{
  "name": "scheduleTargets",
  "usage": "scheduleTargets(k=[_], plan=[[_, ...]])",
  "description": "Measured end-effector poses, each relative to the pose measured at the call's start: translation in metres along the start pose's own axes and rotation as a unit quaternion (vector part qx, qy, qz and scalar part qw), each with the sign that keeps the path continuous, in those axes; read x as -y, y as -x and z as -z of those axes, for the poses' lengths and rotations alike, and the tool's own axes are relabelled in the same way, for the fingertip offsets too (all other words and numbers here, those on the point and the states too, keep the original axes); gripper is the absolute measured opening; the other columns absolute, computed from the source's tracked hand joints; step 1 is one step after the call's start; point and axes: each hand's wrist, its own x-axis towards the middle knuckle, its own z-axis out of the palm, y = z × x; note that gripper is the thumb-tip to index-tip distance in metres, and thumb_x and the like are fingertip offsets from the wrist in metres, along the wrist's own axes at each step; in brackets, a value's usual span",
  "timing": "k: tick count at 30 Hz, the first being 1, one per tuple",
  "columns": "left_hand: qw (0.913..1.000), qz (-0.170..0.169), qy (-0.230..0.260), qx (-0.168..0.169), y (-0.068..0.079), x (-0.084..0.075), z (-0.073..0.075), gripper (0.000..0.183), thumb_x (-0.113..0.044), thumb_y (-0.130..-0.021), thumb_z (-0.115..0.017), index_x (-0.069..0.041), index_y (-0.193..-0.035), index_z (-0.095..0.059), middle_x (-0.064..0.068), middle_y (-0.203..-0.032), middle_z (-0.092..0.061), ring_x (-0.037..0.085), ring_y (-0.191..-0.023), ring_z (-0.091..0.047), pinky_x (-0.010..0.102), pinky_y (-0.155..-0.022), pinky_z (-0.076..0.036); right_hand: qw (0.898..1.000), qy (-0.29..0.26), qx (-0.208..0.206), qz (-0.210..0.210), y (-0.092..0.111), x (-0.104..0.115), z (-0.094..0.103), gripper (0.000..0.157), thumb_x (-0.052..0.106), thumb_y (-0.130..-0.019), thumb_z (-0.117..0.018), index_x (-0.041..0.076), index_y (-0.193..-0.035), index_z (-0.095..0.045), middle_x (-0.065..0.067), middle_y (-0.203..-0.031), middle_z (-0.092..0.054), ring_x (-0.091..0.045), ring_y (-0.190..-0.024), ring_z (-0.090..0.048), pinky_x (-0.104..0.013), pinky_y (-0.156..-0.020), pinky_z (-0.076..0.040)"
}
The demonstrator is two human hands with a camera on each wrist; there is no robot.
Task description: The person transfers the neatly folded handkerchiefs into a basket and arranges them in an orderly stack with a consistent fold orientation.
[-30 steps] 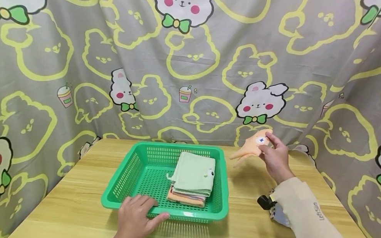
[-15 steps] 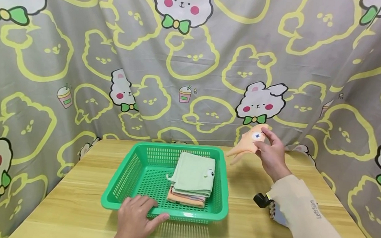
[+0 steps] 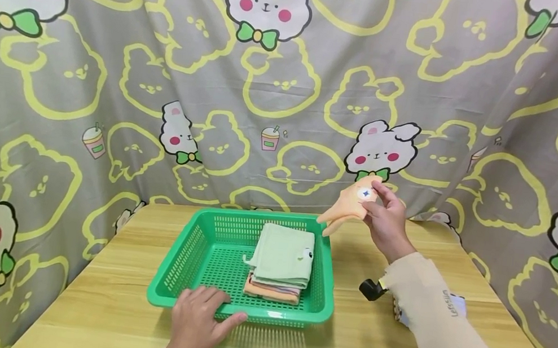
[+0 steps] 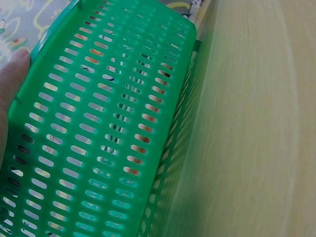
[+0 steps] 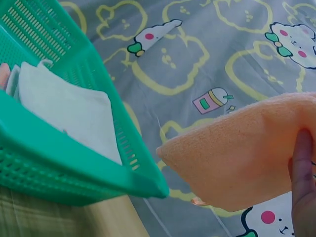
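Observation:
My right hand (image 3: 387,222) pinches a folded peach-orange towel (image 3: 349,203) between thumb and fingers, up in the air just right of the basket. A white patch with a blue star shows on the towel, and its loose corners hang toward the basket's back right corner. In the right wrist view the towel (image 5: 237,153) spreads wide beside the rim. My left hand (image 3: 199,319) grips the front rim of the green plastic basket (image 3: 166,275), fingers over the edge and thumb outside. Inside, at the right, a folded pale green towel (image 3: 283,254) lies on an orange one (image 3: 271,292).
Partly behind my right sleeve, a bluish-white cloth (image 3: 458,305) with a patterned edge lies on the wooden table (image 3: 104,280). A black wrist camera (image 3: 372,289) juts from my right wrist. A patterned grey curtain (image 3: 286,106) hangs behind the table.
My right hand has carried the orange towel left and slightly up, and its corners now overlap the basket's back right corner in the head view. My left hand has stayed on the rim.

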Motion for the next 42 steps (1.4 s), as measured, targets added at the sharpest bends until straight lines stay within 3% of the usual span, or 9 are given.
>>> scheduleTargets(k=[12, 19, 25, 34, 42], plan=[[1.0000, 0.000, -0.002, 0.001, -0.001, 0.000, 0.000, 0.059, -0.074, -0.085, -0.048, -0.021, -0.070, -0.066, -0.009, -0.070, -0.065, 0.014, -0.065, -0.062, 0.032, -0.058, -0.039, 1.000, -0.007, 0.014, -0.017, 0.005, -0.011, -0.017, 0.062, -0.016, -0.090, -0.046, -0.001, -0.148, -0.031, 0.000, -0.130, -0.036, -0.010, -0.089, -0.054, -0.018, -0.065, -0.049], [0.9999, 0.007, -0.001, 0.008, 0.001, 0.000, 0.000, 0.058, -0.075, -0.084, -0.049, -0.021, -0.070, -0.066, -0.009, -0.070, -0.065, 0.014, -0.066, -0.062, 0.032, -0.059, -0.040, 0.999, -0.009, 0.036, -0.032, 0.009, -0.019, -0.028, 0.062, -0.014, -0.092, -0.044, 0.002, -0.150, -0.028, -0.006, -0.141, -0.031, -0.011, -0.095, -0.055, -0.019, -0.069, -0.050], [0.9999, 0.006, -0.002, 0.008, 0.000, 0.000, 0.000, 0.057, -0.074, -0.084, -0.051, -0.021, -0.070, -0.066, -0.009, -0.070, -0.065, 0.014, -0.066, -0.062, 0.032, -0.059, -0.040, 0.998, -0.021, 0.031, -0.049, 0.011, -0.026, -0.034, 0.063, -0.013, -0.092, -0.044, 0.004, -0.150, -0.028, -0.006, -0.145, -0.028, -0.012, -0.096, -0.054, -0.018, -0.069, -0.050], [0.9999, 0.008, -0.005, 0.012, 0.002, 0.001, 0.000, 0.056, -0.074, -0.083, -0.051, -0.022, -0.070, -0.066, -0.009, -0.070, -0.065, 0.013, -0.065, -0.062, 0.032, -0.059, -0.040, 0.998, -0.034, 0.039, -0.046, 0.013, -0.035, -0.043, 0.061, -0.013, -0.093, -0.044, 0.003, -0.150, -0.029, -0.008, -0.145, -0.031, -0.011, -0.089, -0.056, -0.017, -0.066, -0.049], [0.9999, 0.008, -0.004, 0.013, 0.002, 0.001, -0.001, 0.056, -0.074, -0.083, -0.051, -0.022, -0.070, -0.066, -0.010, -0.070, -0.065, 0.012, -0.065, -0.062, 0.031, -0.059, -0.039, 0.996, -0.056, 0.061, -0.044, 0.015, -0.042, -0.053, 0.060, -0.013, -0.092, -0.043, 0.002, -0.149, -0.030, -0.014, -0.147, -0.034, -0.014, -0.099, -0.059, -0.021, -0.068, -0.053]])
